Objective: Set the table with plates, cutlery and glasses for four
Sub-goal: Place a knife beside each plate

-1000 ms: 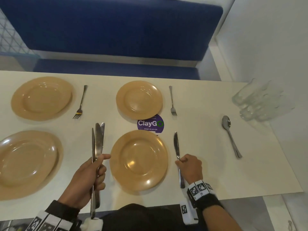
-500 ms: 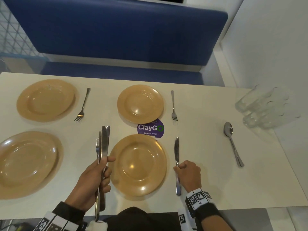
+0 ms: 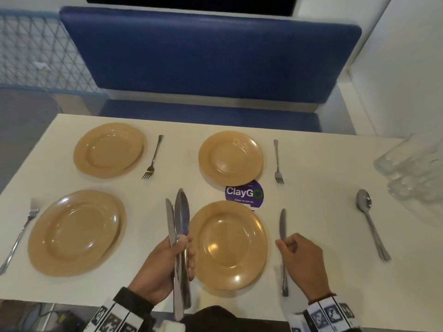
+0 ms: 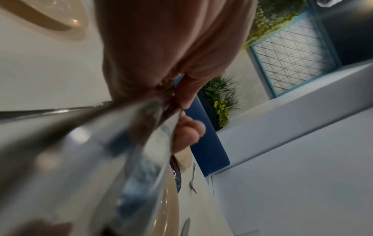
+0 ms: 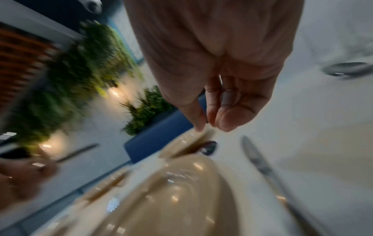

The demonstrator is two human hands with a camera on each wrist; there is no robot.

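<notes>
The fingers of the left hand are curled tight round a bunch of knives, blades pointing at the far edge of the counter, handles sticking out past the near edge. The bunch stands just left of the near right plate. The right hand floats just over the counter to the right of that plate, its fingers loosely curled with thumb and forefinger close together, gripping nothing; the right wrist view shows a clear gap between them and the single knife. That knife lies flat along the plate's right side, blade toward the far edge, handle near the near edge. A second plate sits toward the near left corner with a fork on its left. Two more plates, far left and far middle, each have a fork to their right, one and the other. A purple sticker shows between the two right-hand plates. A spoon lies well to the right, and glasses cluster at the right edge.
</notes>
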